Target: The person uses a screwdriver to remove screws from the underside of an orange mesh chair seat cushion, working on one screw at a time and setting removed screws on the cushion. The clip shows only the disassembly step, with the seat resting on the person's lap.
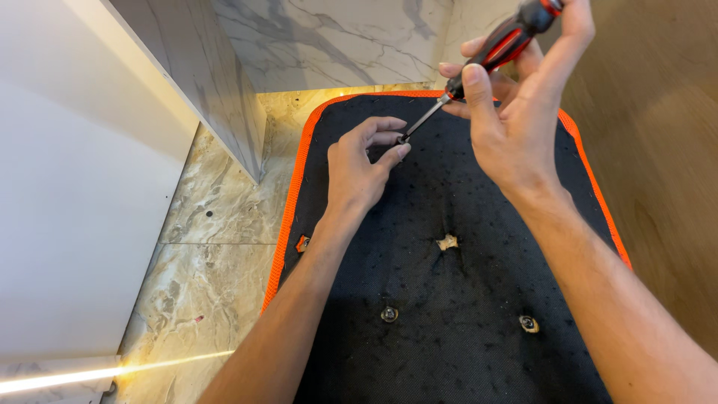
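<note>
My right hand (516, 112) grips a red-and-black screwdriver (502, 46) near the top of the view, its metal shaft slanting down to the left. The tip meets a small screw that my left hand (359, 168) pinches between thumb and fingers, low over a black fabric panel (449, 299) with an orange edge band (288, 217). Two metal fasteners (389, 314) sit in the fabric nearer to me, the other fastener (528, 323) to the right. A torn hole with pale material (446, 242) shows in the panel's middle.
The panel lies on a marble floor (217, 224). A white cabinet side (67, 187) and a marble-faced wall (224, 82) stand at the left; a wooden surface (658, 150) runs along the right. A small orange tab (302, 243) sits at the panel's left edge.
</note>
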